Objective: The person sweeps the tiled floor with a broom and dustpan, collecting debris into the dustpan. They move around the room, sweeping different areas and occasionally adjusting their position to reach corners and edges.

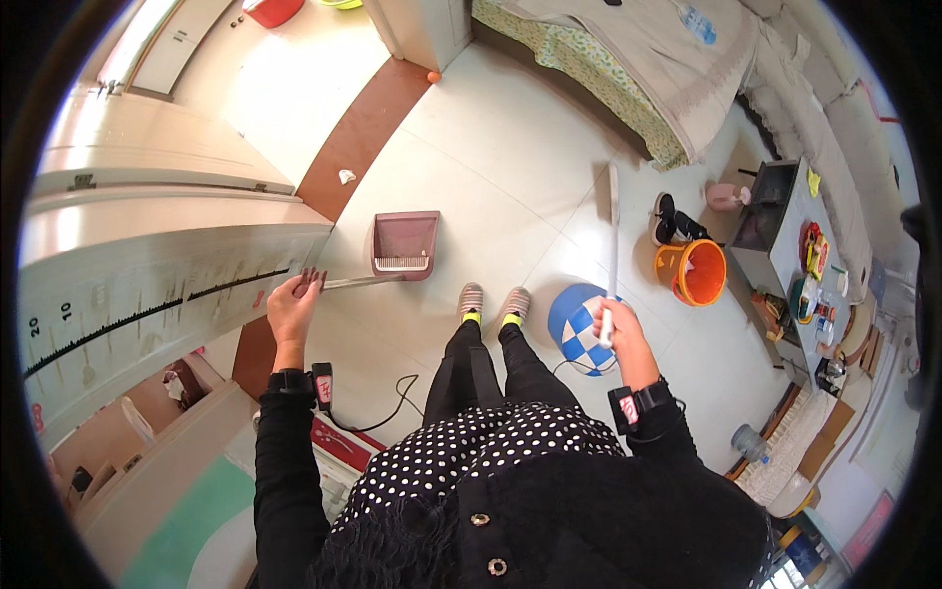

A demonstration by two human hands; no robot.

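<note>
My left hand (293, 308) is around the end of a long dustpan handle (360, 282), on the left. At its far end the mauve plastic dustpan (406, 237) rests on the floor, with a pale comb-like row of teeth along its inside and a tiny white scrap in it. My right hand (618, 322) grips the white stick of a broom (614, 235). The stick runs away from me, and its brownish head (603, 188) is seen edge-on near the bed. Beyond the dustpan, a crumpled white scrap (346, 176) lies at the brown threshold strip (360, 136).
A blue-and-white checked round stool (578, 324) stands beside my right hand. To the right are an orange bucket (692, 272), black shoes (671, 221) and a cluttered grey cabinet (784, 243). A bed (625, 66) is ahead. An open door (169, 272) stands left; an orange ball-like thing (434, 76) lies by the doorway.
</note>
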